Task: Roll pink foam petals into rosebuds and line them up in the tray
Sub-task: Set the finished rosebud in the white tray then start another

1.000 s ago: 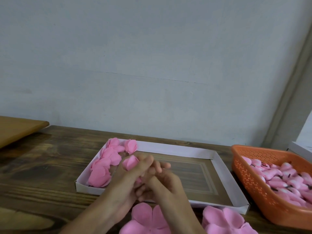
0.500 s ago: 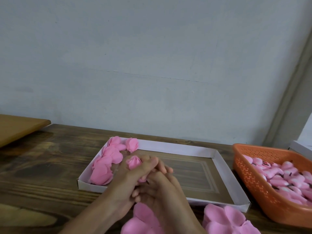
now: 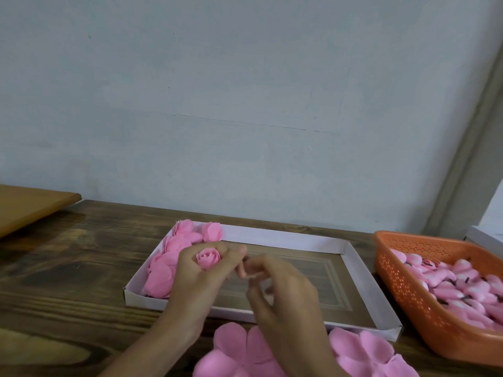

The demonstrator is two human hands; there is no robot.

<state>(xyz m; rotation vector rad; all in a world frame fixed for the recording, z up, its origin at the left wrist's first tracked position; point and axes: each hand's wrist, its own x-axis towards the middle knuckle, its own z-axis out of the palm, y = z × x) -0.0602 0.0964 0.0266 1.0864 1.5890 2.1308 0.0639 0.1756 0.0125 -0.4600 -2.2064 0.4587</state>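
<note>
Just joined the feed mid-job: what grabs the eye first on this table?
First, the rolled pink foam rosebud, gripped in the left hand above the white cardboard tray, with the right hand blurred beside it. Finished pink rosebuds line the tray's left end. An orange plastic basket of small pink foam pieces sits at the right.

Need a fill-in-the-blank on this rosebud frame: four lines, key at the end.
1. The rosebud over the tray is gripped by the person's ____ hand.
2. Finished rosebuds sit at the ____ end of the tray.
3. The basket of pink pieces is ____ in colour.
4. Flat petals lie on the ____, in front of the tray.
Missing words: left; left; orange; table.
</note>
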